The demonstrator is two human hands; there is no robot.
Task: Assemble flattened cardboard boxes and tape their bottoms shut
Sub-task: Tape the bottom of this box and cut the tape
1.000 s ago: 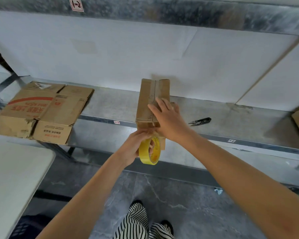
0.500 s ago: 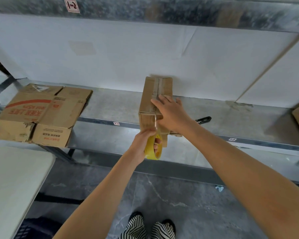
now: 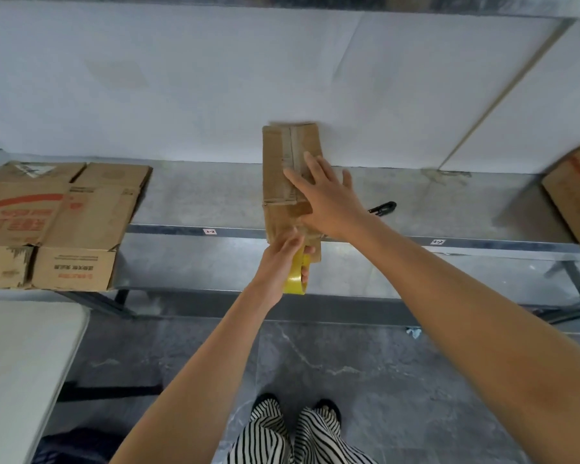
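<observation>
Since half a second ago my right hand (image 3: 329, 199) has slid further along the top of the cardboard box (image 3: 277, 169), and the tape roll (image 3: 296, 280) has turned nearly edge-on to me. That hand now lies flat on the box, its fingers (image 3: 302, 180) straight and spread, released, pressing beside the taped seam that runs down the middle. My left hand (image 3: 277, 262) is at the box's near face, fingers clenched round the yellow roll, with one fingertip showing through its core. The roll hangs just below the box's lower edge. Whether tape is drawn out onto the cardboard I cannot tell.

The box stands on the metal shelf (image 3: 198, 199), its far end toward the white wall and its near end at the shelf's front rail. Well to the left on the same shelf lie flattened boxes (image 3: 81, 222) with red print. Black snips (image 3: 384, 207) lie just right of my right wrist, partly hidden by it. Another carton (image 3: 576, 192) sits at the right edge. Striped trousers (image 3: 282, 437) show above the grey floor (image 3: 365, 380).
</observation>
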